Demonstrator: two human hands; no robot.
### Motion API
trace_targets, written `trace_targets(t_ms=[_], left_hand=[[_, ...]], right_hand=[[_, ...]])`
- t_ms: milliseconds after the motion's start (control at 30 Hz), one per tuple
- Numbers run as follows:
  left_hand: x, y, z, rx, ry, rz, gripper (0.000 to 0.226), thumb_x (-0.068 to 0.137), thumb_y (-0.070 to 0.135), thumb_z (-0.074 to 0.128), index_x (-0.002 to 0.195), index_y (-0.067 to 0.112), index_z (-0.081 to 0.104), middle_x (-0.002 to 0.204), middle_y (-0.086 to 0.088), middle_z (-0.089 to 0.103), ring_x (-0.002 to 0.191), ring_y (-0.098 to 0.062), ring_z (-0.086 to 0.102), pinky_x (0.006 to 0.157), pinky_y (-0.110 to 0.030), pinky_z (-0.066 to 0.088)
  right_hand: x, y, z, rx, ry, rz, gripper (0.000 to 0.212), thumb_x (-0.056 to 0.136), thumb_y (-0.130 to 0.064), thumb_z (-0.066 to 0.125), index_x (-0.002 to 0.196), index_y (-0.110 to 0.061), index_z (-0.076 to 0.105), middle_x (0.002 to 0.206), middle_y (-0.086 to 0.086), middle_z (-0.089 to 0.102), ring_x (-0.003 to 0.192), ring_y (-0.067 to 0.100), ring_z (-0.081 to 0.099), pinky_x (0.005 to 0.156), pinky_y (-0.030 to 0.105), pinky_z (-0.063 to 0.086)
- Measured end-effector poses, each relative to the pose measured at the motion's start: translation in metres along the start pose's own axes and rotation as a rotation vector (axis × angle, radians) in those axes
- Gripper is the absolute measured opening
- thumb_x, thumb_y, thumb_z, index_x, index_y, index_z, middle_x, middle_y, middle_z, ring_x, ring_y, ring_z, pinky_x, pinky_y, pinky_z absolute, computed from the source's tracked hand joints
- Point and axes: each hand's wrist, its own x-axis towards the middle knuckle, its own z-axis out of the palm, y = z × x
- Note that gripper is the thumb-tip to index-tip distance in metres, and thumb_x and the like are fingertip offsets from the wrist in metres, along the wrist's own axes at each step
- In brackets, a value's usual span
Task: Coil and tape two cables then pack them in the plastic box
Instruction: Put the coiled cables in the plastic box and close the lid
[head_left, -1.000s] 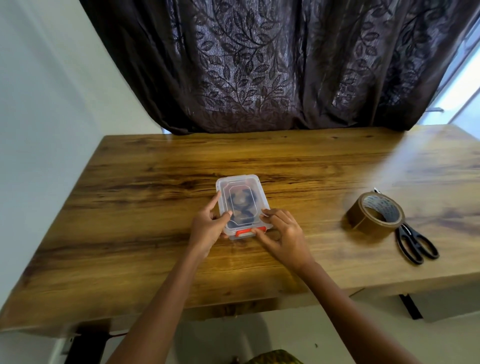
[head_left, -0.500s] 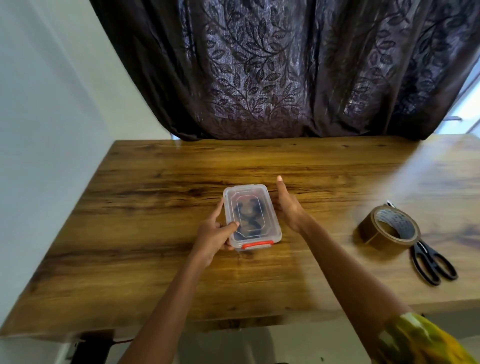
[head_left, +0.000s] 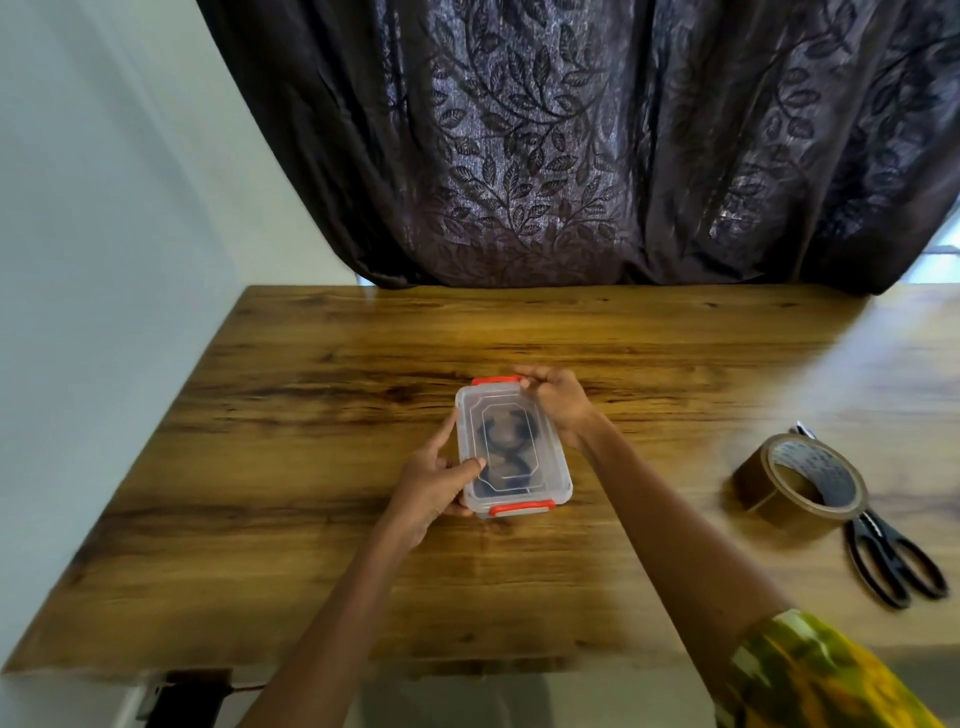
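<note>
On the middle of the wooden table (head_left: 260, 467) sits the plastic box (head_left: 511, 449), lid on, dark coiled cables (head_left: 504, 452) inside. The left hand (head_left: 434, 486) grips its near-left corner, thumb on the lid. The right hand (head_left: 558, 402) has fingers curled at the far red latch (head_left: 493, 381); tape roll (head_left: 800, 480) and scissors (head_left: 893, 556) lie well apart

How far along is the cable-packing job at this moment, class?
Done: dark coiled cables lie inside the clear plastic box, lid on, near orange latch down. In hand: left hand steadies the box; right hand works at the far orange latch. Left: securing that latch. Tape roll and scissors lie aside.
</note>
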Motion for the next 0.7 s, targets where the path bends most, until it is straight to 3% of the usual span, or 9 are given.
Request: trace_targets(t_ms=[167,267,467,700], left_hand=[[-0.001,0.0,0.001,-0.006,0.001,-0.002,0.076,0.085,0.017,0.063,0.144,0.039,0.02,0.081,-0.004,0.064,0.059,-0.009,0.065,0.047,-0.021,0.052],[0.0,0.001,0.001,-0.009,0.003,-0.006,0.075,0.085,0.017,0.063,0.144,0.039,0.021,0.083,-0.004,0.064,0.064,-0.011,0.066,0.047,-0.021,0.052],[0.0,0.0,0.002,-0.014,0.009,-0.011,0.075,0.086,0.018,0.063,0.144,0.04,0.021,0.083,-0.005,0.065,0.067,-0.012,0.066,0.048,-0.021,0.053],[-0.003,0.0,0.002,-0.029,0.013,-0.007,0.074,0.086,0.018,0.062,0.144,0.04,0.02,0.085,-0.005,0.064,0.073,-0.014,0.066,0.052,-0.024,0.055]], right_hand=[[0.002,-0.003,0.001,-0.175,-0.066,-0.071,0.035,0.097,0.0,0.034,0.124,-0.009,0.055,0.128,0.011,0.052,0.118,0.023,0.05,0.099,0.038,0.046],[0.0,-0.009,0.001,-0.279,-0.118,-0.126,0.037,0.097,0.001,0.031,0.124,-0.008,0.054,0.115,0.009,0.056,0.104,0.017,0.055,0.08,0.022,0.05],[-0.002,-0.004,0.004,-0.299,-0.082,-0.224,0.031,0.095,0.001,0.034,0.109,-0.007,0.06,0.104,0.01,0.061,0.094,0.017,0.06,0.069,0.019,0.052],[-0.014,0.011,0.008,-0.264,0.081,-0.249,0.034,0.098,-0.009,0.037,0.128,-0.016,0.051,0.127,0.006,0.053,0.112,0.015,0.052,0.079,0.017,0.05]])
